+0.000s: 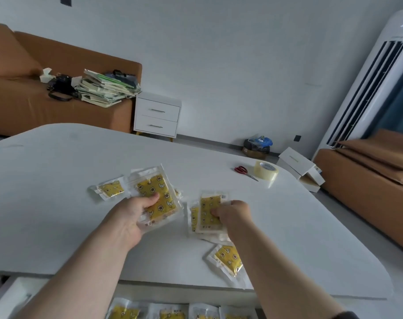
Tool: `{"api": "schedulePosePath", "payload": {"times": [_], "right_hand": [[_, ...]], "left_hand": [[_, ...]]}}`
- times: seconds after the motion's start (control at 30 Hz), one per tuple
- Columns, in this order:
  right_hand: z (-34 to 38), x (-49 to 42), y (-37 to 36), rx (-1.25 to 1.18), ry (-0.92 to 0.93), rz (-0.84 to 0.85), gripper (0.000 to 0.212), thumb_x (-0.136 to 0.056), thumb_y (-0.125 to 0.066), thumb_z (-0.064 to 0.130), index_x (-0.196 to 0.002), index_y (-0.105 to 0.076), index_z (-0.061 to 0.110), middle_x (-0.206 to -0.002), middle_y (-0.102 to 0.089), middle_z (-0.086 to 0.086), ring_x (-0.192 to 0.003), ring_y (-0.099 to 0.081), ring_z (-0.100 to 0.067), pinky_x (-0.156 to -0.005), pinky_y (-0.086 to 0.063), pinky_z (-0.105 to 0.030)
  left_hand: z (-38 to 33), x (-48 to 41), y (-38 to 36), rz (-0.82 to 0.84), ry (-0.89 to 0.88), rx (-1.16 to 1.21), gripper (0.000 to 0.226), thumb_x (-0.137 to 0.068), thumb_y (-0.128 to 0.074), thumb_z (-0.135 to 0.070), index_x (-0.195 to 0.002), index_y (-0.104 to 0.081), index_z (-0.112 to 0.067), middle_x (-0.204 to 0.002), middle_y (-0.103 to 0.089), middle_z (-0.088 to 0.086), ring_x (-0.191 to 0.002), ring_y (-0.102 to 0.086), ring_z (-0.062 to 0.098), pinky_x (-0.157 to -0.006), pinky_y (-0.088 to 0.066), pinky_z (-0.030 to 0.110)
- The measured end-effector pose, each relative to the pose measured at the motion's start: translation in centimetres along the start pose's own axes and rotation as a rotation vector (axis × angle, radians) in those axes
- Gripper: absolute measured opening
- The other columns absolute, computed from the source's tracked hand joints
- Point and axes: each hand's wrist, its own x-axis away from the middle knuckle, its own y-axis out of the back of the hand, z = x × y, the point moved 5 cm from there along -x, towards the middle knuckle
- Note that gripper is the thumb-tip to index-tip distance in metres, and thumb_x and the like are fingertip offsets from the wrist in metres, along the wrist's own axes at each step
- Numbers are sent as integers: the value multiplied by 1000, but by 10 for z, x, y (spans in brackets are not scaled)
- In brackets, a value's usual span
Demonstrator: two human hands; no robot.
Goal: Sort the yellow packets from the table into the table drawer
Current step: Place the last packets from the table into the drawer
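Two hands, both busy. The left hand (124,217) has its thumb pressed on top of a stack of yellow packets (156,194) with the other fingers curled underneath, so a proper grip. I can't tell if the stack is fully clear of the white table (58,180) or not. The right hand (234,214) has its fingers curled in tight, pinching the top packet (208,209) of a small pile (193,217), and the fingertips sit on that packet's right side.

Other stuff, going by the fingers: a lone packet (110,188) lies on the table just left of the left-hand fingertips, apart from the stack. Another packet (228,259) sits under the right wrist, near the table's front edge. Down below both forearms the drawer (14,293) is pulled open, with a row of packets (127,311) lying side by side in it.

Well beyond the right-hand fingers, red scissors (244,172) and a tape roll (266,173) sit next to each other on the table.
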Motion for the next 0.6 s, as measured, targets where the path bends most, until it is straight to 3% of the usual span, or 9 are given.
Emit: {"api": "schedulePosePath", "payload": {"times": [0.17,0.3,0.43,0.6], "right_hand": [[7,-14,-12,367,0,-72,23,-80,-74,21,-76,-53,12,-76,-61,-3,-67,-60,-18,-62,-54,-29],[12,-15,-12,544,18,-86,25,-80,-70,28,-76,-50,12,-77,-59,-4,-71,-60,-18,-68,-55,-30],[17,-7,-15,702,9,-42,29,-82,-62,39,-75,-48,14,-76,-56,-3,-64,-54,-18,-64,-49,-27],[19,-4,-28,831,18,11,30,-79,-66,40,-75,-48,16,-77,-56,-1,-71,-58,-16,-63,-46,-26]], "left_hand": [[3,-10,9,-9,20,14,10,-83,-72,-9,-93,-69,-11,-93,-74,9,-89,-69,26,-88,-54,45],[1,-12,12,-24,25,20,9,-83,-73,-9,-90,-70,-12,-88,-74,8,-86,-69,24,-86,-54,43],[2,-11,9,-16,27,9,11,-82,-74,-12,-92,-71,-12,-91,-74,6,-84,-68,22,-81,-54,37],[1,-10,5,-6,28,-6,13,-79,-76,-14,-92,-72,-14,-95,-75,6,-90,-69,23,-98,-50,44]]}}
